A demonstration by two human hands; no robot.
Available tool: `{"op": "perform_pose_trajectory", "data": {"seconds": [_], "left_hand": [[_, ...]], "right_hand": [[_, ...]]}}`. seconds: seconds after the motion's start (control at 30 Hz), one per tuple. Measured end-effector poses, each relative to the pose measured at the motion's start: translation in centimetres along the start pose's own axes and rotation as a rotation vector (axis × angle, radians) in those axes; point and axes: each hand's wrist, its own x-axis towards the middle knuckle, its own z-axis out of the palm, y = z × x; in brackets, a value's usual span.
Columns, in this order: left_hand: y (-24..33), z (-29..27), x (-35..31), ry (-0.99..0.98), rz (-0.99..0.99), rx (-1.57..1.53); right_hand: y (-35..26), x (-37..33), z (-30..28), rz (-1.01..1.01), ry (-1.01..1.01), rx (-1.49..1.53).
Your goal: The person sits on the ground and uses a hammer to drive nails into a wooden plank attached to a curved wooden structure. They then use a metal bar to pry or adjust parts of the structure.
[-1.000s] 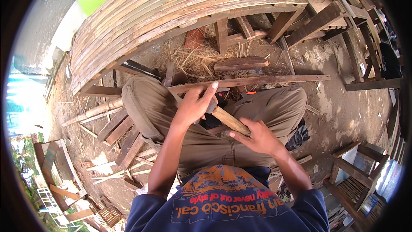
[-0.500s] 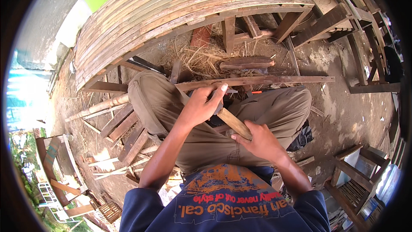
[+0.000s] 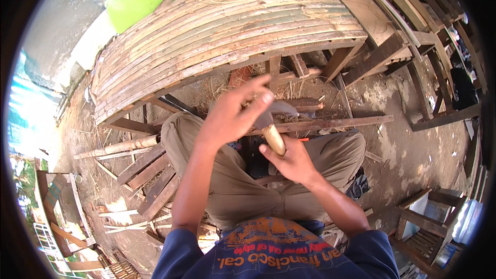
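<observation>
My right hand (image 3: pixel 292 160) is closed round the pale wooden handle (image 3: pixel 274 140) of a bladed hand tool, above my lap. The tool's dark metal part (image 3: pixel 263 120) points away from me, with a greyish curved blade (image 3: pixel 283 107) beyond it. Its exact kind is unclear. My left hand (image 3: pixel 232 116) hovers beside the metal, fingers stretched out and apart. Whether it touches the tool I cannot tell. Beyond my hands a long reddish-brown wooden board (image 3: pixel 336 124) lies crosswise in front of my knees, its left part hidden behind my hands and the tool.
A slatted bamboo bench (image 3: pixel 222 26) spans the far side, with straw under its edge. Wood offcuts (image 3: pixel 150 165) and a bamboo pole (image 3: pixel 116 146) lie left of my knee. At lower right stands a wooden frame (image 3: pixel 423 217); more timber is stacked at far right.
My left hand has come up and away from the board, its fingers spreading. My right hand has lifted the tool forward, showing more of its blade. The view has shifted slightly.
</observation>
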Motion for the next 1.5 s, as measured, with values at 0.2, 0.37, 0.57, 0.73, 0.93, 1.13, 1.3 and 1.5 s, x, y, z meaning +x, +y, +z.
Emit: {"op": "perform_pose_trajectory", "data": {"seconds": [0.2, 0.37, 0.57, 0.73, 0.93, 1.13, 1.3, 1.5], "left_hand": [[-10.0, -5.0, 4.0, 0.508, -0.167, -0.266], [-10.2, -3.4, 3.0, 0.388, -0.291, -0.225], [-9.3, -2.4, 5.3, 0.344, -0.202, -0.097], [-10.2, -3.0, 4.4, 0.307, -0.135, 0.061], [-10.1, -3.8, 4.1, 0.316, -0.133, 0.05], [-9.2, -2.7, 4.8, 0.283, -0.164, 0.014], [-9.5, -2.4, 5.3, 0.296, -0.088, 0.119], [-9.3, -2.7, 4.2, 0.283, -0.087, 0.051]], "right_hand": [[-10.3, 11.0, -6.5, -0.489, 0.569, 0.018], [-18.4, 18.0, -9.1, -0.721, 0.372, 0.337], [-3.8, 29.1, -6.2, -0.448, 0.528, 0.337], [-3.7, 32.1, -6.1, -0.322, 0.59, 0.291], [-12.6, 27.7, -7.3, -0.501, 0.448, 0.622], [-3.0, 27.9, -5.2, -0.362, 0.435, 0.521], [-4.0, 29.1, -6.1, -0.367, 0.38, 0.633], [-12.1, 26.0, -7.8, -0.554, 0.395, 0.782]]}}
